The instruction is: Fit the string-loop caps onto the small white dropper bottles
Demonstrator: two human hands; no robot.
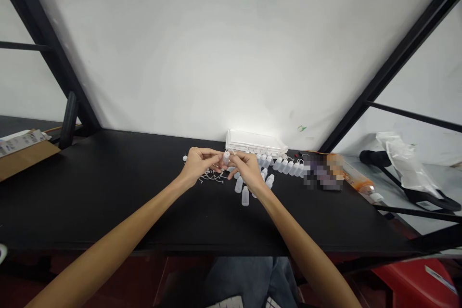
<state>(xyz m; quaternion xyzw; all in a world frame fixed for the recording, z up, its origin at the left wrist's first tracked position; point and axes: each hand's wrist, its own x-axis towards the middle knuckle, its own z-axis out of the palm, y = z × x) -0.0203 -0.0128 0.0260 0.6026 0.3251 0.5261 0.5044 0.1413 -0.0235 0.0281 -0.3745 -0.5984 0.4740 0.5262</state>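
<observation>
blue denim legs (249, 276) show below the near edge of the black tabletop (119, 202), with a red plastic object (418, 281) off to the lower right. on the tabletop, a translucent squeeze bottle (245, 196) stands nearest, in front of a loose cluster of similar bottles (269, 181) partly hidden by the right hand (249, 169). just beyond, both hands meet above the table: the left hand (200, 164) pinches a small white-topped bottle (226, 158) between thumb and fingers, holding it upright. the right hand has its thumb and fingers bent close at the bottle's other side — i cannot tell whether they grip it or a slim white piece near its top. thin, bent white tubes (212, 178) lie scattered under and beside the left hand. to the right runs a row of bottles (288, 167) with white tops, and past that lies an orange-labelled bottle (363, 186) on its side. a cardboard box (29, 159) sits far left. behind the hands rests a flat white stack (256, 141) — close against the pale wall (231, 48).
</observation>
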